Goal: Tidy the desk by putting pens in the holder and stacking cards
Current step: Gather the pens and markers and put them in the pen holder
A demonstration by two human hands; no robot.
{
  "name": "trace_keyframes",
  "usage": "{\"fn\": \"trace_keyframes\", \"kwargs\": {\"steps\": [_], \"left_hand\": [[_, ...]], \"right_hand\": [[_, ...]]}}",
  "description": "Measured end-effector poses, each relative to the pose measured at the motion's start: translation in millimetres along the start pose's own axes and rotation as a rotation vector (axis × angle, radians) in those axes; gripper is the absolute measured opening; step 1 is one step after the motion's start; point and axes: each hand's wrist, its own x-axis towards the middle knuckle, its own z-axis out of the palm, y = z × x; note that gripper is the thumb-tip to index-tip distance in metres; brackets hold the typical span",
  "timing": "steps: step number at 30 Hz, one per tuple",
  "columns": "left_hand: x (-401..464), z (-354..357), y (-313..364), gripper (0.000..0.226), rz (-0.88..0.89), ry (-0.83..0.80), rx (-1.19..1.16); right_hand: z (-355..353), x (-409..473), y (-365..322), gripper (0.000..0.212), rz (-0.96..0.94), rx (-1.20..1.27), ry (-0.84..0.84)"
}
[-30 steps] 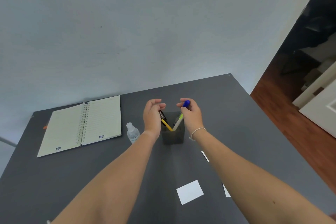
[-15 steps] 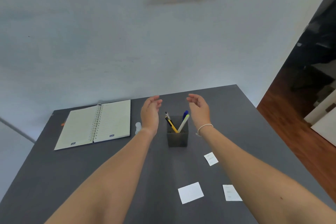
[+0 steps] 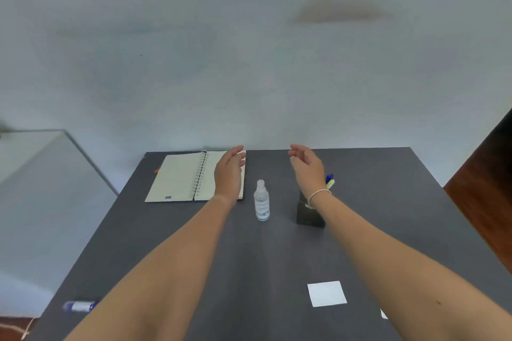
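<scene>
A dark square pen holder [image 3: 306, 214] stands on the grey desk [image 3: 388, 202], partly hidden behind my right wrist. Blue and pale yellow pen tips [image 3: 329, 180] stick out of it. My right hand [image 3: 306, 167] hovers above and just left of the holder, fingers apart, holding nothing. My left hand [image 3: 229, 171] hangs over the notebook's right page, fingers apart and empty. A white card [image 3: 327, 293] lies near the front of the desk. The corner of another card [image 3: 384, 314] peeks out beside my right forearm. A blue-capped pen [image 3: 79, 306] lies at the desk's front left edge.
An open spiral notebook [image 3: 180, 180] lies at the back left of the desk. A small clear spray bottle [image 3: 261, 201] stands between my hands, left of the holder. A pale wall rises behind the desk, and wooden floor shows at the right.
Both hands let go of the pens, opened and lifted away from the holder, shifting left. The view swung left, so the holder now sits behind my right wrist.
</scene>
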Motion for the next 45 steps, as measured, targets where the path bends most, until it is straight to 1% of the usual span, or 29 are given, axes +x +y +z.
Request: {"fn": "trace_keyframes", "kwargs": {"steps": [7,10,14,17,20,22,24,27,31,35,37,41,45], "left_hand": [[-2.6,-100.8,4.3,0.022,0.017,0.081,0.055],[-5.4,-150.8,0.2,0.022,0.009,0.132,0.078],[-12.0,-210.6,-10.1,0.027,-0.019,0.174,0.109],[-21.1,-245.3,-20.0,0.021,-0.004,0.184,0.132],[-29.6,-275.6,-32.5,0.02,-0.014,0.173,0.196],[-34.2,-293.2,-43.9,0.022,-0.05,0.141,0.263],[-39.7,-308.5,-55.4,0.029,-0.093,0.09,0.344],[-49.6,-328.5,-74.3,0.033,-0.127,-0.014,0.506],[-61.7,-353.1,-96.8,0.039,-0.183,-0.157,0.71],[-68.3,-376.3,-109.8,0.045,-0.184,-0.389,1.078],[-71.2,-382.3,-113.7,0.043,-0.171,-0.467,1.205],[-72.5,-384.0,-119.4,0.035,-0.107,-0.516,1.301],[-71.3,-379.6,-123.8,0.026,-0.077,-0.495,1.344]], "right_hand": [[83.2,-34.0,6.5,0.026,-0.019,0.003,-0.094],[123.0,-55.3,13.7,0.027,0.004,-0.04,-0.163],[168.9,-85.9,22.7,0.029,-0.024,-0.112,-0.274],[196.4,-108.8,32.8,0.029,-0.029,-0.169,-0.334],[218.5,-130.8,46.7,0.027,-0.003,-0.22,-0.356],[229.0,-144.4,58.7,0.026,0.015,-0.296,-0.36],[236.3,-157.3,72.2,0.027,0.006,-0.398,-0.389],[244.5,-175.2,92.1,0.028,-0.005,-0.566,-0.457],[252.1,-195.0,110.4,0.031,0.024,-0.712,-0.484],[255.5,-206.9,120.0,0.032,0.08,-0.87,-0.488],[255.5,-209.4,123.2,0.027,0.105,-0.951,-0.508],[253.4,-211.6,129.0,0.021,0.123,-1.081,-0.535],[251.0,-211.0,133.2,0.02,0.159,-1.065,-0.5]]}}
